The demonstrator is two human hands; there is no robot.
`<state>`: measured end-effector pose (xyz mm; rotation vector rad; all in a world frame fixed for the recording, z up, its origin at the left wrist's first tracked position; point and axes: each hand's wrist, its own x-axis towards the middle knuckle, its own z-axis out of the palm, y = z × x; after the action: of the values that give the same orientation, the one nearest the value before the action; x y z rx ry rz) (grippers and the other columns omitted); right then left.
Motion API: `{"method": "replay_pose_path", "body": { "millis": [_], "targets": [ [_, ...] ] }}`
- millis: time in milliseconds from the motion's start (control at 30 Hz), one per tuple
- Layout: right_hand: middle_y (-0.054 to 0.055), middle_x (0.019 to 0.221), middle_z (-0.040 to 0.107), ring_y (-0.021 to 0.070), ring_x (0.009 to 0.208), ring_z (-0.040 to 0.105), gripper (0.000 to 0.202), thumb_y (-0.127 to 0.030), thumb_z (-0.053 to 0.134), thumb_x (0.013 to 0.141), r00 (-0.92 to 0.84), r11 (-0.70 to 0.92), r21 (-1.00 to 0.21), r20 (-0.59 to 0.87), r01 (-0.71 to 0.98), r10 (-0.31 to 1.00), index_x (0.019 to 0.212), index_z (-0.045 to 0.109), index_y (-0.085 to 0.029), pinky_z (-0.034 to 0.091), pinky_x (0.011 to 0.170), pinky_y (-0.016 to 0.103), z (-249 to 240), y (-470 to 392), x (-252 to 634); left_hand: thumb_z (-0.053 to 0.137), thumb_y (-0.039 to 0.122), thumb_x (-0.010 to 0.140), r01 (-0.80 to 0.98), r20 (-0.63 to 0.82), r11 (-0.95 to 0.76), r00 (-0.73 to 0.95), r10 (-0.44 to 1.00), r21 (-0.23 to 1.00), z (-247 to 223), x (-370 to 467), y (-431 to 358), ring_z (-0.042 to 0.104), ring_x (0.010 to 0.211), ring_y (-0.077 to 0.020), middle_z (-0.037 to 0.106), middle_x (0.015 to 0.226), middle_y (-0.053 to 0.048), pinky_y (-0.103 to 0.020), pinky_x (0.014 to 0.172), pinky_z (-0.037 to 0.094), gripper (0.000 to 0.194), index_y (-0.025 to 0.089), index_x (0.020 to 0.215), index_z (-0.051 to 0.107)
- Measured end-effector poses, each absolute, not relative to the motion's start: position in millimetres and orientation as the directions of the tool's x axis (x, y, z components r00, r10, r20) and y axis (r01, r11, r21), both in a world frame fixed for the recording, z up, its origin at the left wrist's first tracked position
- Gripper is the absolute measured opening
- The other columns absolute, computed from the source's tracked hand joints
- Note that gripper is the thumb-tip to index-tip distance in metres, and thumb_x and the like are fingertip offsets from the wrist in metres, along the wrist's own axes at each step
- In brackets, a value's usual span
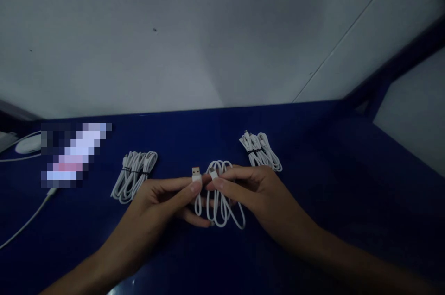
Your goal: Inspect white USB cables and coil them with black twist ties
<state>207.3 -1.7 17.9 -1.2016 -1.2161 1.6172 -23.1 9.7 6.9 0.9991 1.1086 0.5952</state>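
Between my hands hangs a loosely coiled white USB cable (221, 209), held above the blue table. My left hand (170, 197) pinches the USB plug (196, 178) between thumb and fingers, its metal end pointing up. Lower fingers of that hand reach behind the loops. My right hand (255, 186) grips the cable's other connector (213, 174) and the upper part of the coil, thumb in front. No tie shows around this coil.
Bundled white cables with black ties (134, 174) lie on the left; more tied white cables (260, 151) lie behind my right hand. Farther left is a pixelated device (74, 156) with a white cord (28, 223) attached. A pale wall (181, 54) stands behind the blue table (194, 133).
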Motion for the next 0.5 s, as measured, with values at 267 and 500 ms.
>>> {"method": "replay_pose_path", "body": {
  "millis": [267,500],
  "targets": [
    [0.000,0.094,0.077,0.0203,0.094,0.073,0.028,-0.042,0.064,0.114,-0.261,-0.167,-0.985,-0.172,0.041,0.950,0.093,0.076,-0.027,0.057,0.086,0.037,18.2,-7.2,208.5,0.081,0.047,0.102,0.041,-0.413,0.424,0.332,0.848,0.905,7.7,-20.0,6.4,0.087,0.083,-0.0221,0.092,0.103,-0.005,-0.036,0.102,0.063,0.029,0.032,0.125,0.089],
    [0.001,0.096,0.068,0.0204,0.088,0.064,0.030,-0.047,0.059,0.115,-0.206,-0.134,-0.957,-0.190,0.256,0.960,0.095,0.069,-0.028,0.053,0.080,0.038,19.8,-9.3,213.4,0.083,0.051,0.099,0.080,-0.353,0.345,0.261,0.898,0.935,7.9,-19.6,5.5,0.086,0.079,-0.0260,0.091,0.090,-0.005,-0.044,0.106,0.062,0.033,0.031,0.123,0.090]
  ]
}}
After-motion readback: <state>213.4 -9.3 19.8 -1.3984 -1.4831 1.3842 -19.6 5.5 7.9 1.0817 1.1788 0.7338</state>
